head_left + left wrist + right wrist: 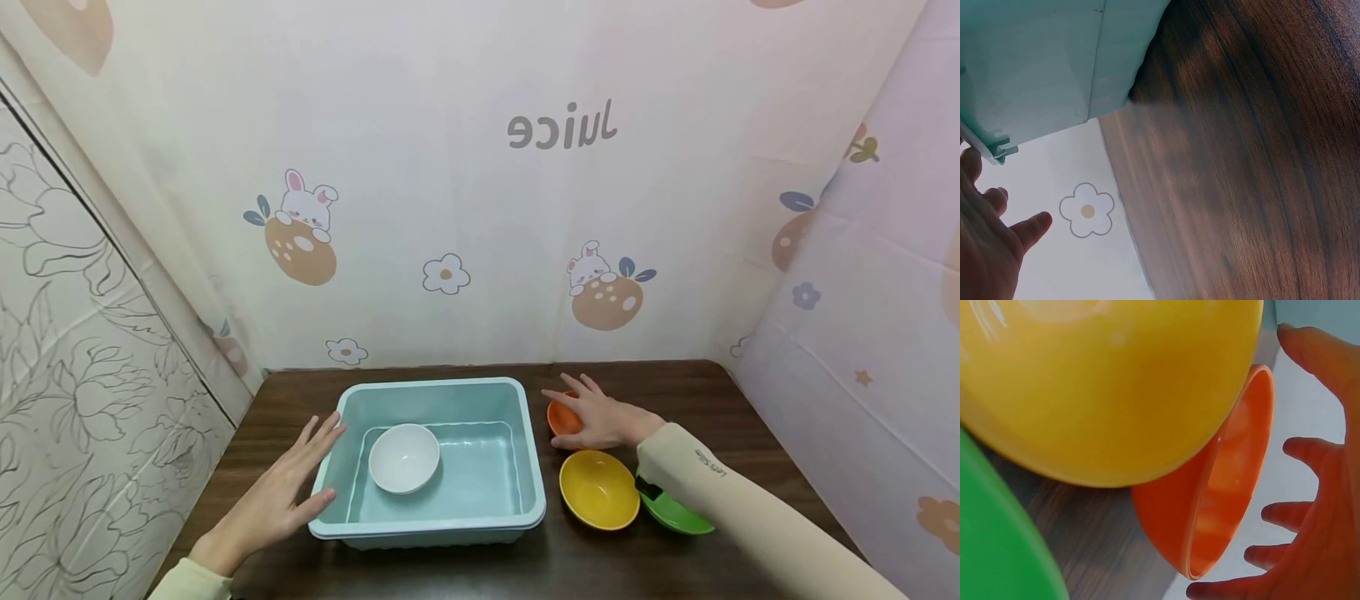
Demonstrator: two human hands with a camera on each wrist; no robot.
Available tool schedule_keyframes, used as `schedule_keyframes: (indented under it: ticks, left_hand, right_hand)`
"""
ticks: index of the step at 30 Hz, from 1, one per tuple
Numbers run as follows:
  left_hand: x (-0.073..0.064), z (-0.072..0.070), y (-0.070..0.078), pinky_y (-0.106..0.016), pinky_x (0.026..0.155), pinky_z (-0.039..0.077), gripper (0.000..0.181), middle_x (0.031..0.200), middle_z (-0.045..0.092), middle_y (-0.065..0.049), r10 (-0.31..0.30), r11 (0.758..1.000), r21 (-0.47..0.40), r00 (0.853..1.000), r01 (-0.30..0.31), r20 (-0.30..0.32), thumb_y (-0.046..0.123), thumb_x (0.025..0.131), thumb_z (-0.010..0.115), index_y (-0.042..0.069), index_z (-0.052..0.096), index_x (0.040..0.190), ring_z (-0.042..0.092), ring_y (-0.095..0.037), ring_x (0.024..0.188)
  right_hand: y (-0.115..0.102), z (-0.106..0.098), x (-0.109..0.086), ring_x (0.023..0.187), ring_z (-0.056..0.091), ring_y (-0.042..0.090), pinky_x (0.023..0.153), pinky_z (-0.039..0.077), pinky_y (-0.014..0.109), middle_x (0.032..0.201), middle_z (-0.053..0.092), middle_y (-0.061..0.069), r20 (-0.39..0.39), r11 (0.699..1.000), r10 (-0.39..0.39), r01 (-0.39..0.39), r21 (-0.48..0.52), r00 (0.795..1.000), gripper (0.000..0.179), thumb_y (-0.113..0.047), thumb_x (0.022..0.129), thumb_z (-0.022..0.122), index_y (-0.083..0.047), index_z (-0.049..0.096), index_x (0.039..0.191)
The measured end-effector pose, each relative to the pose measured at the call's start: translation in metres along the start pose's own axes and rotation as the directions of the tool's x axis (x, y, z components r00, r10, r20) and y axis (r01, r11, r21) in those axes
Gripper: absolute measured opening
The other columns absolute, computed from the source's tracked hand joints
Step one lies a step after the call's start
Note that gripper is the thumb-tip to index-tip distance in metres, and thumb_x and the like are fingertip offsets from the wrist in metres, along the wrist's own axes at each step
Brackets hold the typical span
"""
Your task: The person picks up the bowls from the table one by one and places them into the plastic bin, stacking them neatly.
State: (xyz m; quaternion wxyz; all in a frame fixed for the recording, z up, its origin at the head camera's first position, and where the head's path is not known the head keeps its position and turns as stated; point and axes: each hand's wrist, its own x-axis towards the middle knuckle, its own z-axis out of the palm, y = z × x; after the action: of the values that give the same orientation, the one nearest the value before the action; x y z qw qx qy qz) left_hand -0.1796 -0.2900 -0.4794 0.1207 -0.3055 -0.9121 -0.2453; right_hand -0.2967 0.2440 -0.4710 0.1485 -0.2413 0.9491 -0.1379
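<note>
My right hand [597, 419] hovers over an orange bowl [562, 418], its fingers spread; in the right wrist view a gap shows between the fingers and the bowl's rim. Nearer to me lies a yellow bowl [599, 490], and a green bowl [678, 512] is partly hidden under the right forearm. A white bowl [404, 458] stands inside a light blue plastic basin [480, 483], towards its left side. Beside the basin's left wall is my left hand [281, 492], fingers extended and holding nothing; its fingertips are close to the rim, and contact is unclear.
Everything stands on a dark wooden table [300, 400]. A patterned cloth [450, 208] with rabbits and flowers hangs behind it, with more cloth at both sides. The basin takes up the left and middle of the table; the coloured bowls are to its right.
</note>
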Motion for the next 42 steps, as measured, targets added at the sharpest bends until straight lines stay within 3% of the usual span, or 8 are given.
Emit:
schedule_keyframes:
  ticks: [4,13,26,36,42]
  left_hand:
    - [0.0001,-0.0002,0.0002,-0.078,0.102,0.037,0.085,0.17,0.027,-0.011,-0.003,1.0,-0.005,1.0,0.003,-0.001,0.02,0.089,0.074,0.015,0.033,0.163,0.005,-0.02,0.161]
    - [-0.0007,0.0009,0.0005,-0.078,0.102,0.037,0.084,0.17,0.027,-0.01,-0.003,1.0,-0.007,1.0,0.003,-0.002,0.02,0.089,0.074,0.014,0.034,0.162,0.011,-0.031,0.16]
    - [-0.0003,0.0015,0.001,-0.079,0.101,0.037,0.084,0.17,0.027,-0.011,-0.007,1.0,-0.01,1.0,0.007,-0.004,0.02,0.089,0.074,0.014,0.034,0.162,0.007,-0.024,0.161]
    - [-0.002,0.002,0.0014,-0.078,0.101,0.037,0.084,0.17,0.027,-0.01,-0.008,1.0,-0.011,1.0,0.008,-0.009,0.02,0.089,0.074,0.015,0.034,0.162,0.008,-0.027,0.161]
    - [-0.0025,0.0023,0.0019,-0.079,0.101,0.037,0.084,0.171,0.027,-0.01,-0.006,1.0,-0.016,1.0,0.005,-0.01,0.02,0.089,0.074,0.015,0.033,0.162,0.01,-0.03,0.161]
  right_hand:
    - [-0.0011,0.0008,0.0007,0.153,0.009,0.058,0.105,0.028,0.084,0.171,0.015,0.022,0.012,1.0,-0.005,0.005,-0.02,1.0,0.085,-0.059,0.089,0.07,-0.023,0.04,0.159]
    - [-0.0053,0.0035,0.0007,0.153,0.013,0.056,0.105,0.031,0.082,0.169,0.022,0.02,0.036,0.998,-0.006,0.008,-0.067,0.999,0.075,-0.046,0.09,0.072,-0.025,0.045,0.157]
    - [-0.0071,0.0,0.0011,0.146,0.031,0.051,0.099,0.046,0.074,0.165,0.029,0.023,0.048,0.994,-0.031,0.036,-0.108,0.998,0.068,-0.043,0.091,0.072,-0.024,0.05,0.153]
    - [-0.005,0.0035,0.0016,0.145,0.03,0.057,0.1,0.038,0.081,0.166,0.03,0.021,0.04,0.986,-0.101,0.105,-0.125,0.994,0.06,-0.041,0.095,0.068,-0.024,0.054,0.151]
    - [-0.0057,0.0051,0.0031,0.141,0.035,0.055,0.097,0.04,0.082,0.162,0.035,0.022,0.023,0.979,-0.133,0.135,-0.154,0.991,0.055,-0.04,0.094,0.069,-0.024,0.059,0.146]
